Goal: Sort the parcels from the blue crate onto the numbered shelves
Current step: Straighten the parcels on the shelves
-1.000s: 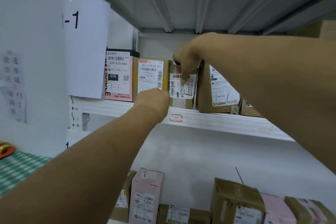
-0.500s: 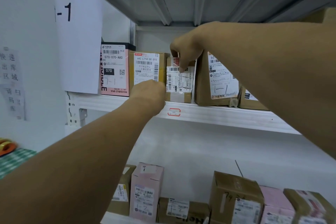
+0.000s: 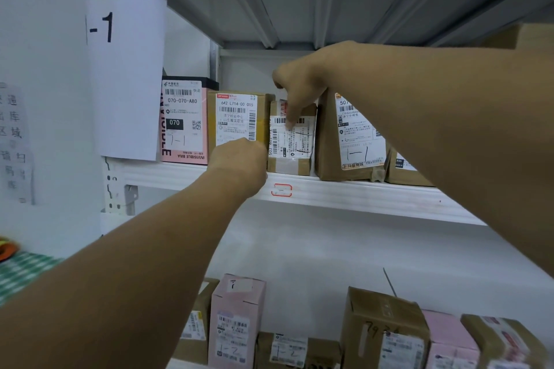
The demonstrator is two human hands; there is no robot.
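Note:
A small brown parcel (image 3: 292, 144) with a white label stands on the upper shelf (image 3: 359, 195), between a taller brown box labelled 642 (image 3: 236, 117) and a brown box marked 1-1 (image 3: 350, 141). My right hand (image 3: 302, 84) reaches over the small parcel's top, its fingers curled down onto the front label. My left hand (image 3: 238, 160) is at the parcel's lower left corner, partly in front of the 642 box. Its back faces me and its fingers curl away out of sight. The blue crate is not in view.
A pink box marked 070 (image 3: 183, 123) stands at the shelf's left end beside a paper sign reading -1 (image 3: 126, 69). A shelf board hangs close above. The lower shelf holds several pink and brown parcels (image 3: 236, 320). A green checked cloth (image 3: 21, 272) lies at the far left.
Both hands stay on the small parcel in the same gap. My right fingers have slid slightly lower on its label, and my view has shifted a little.

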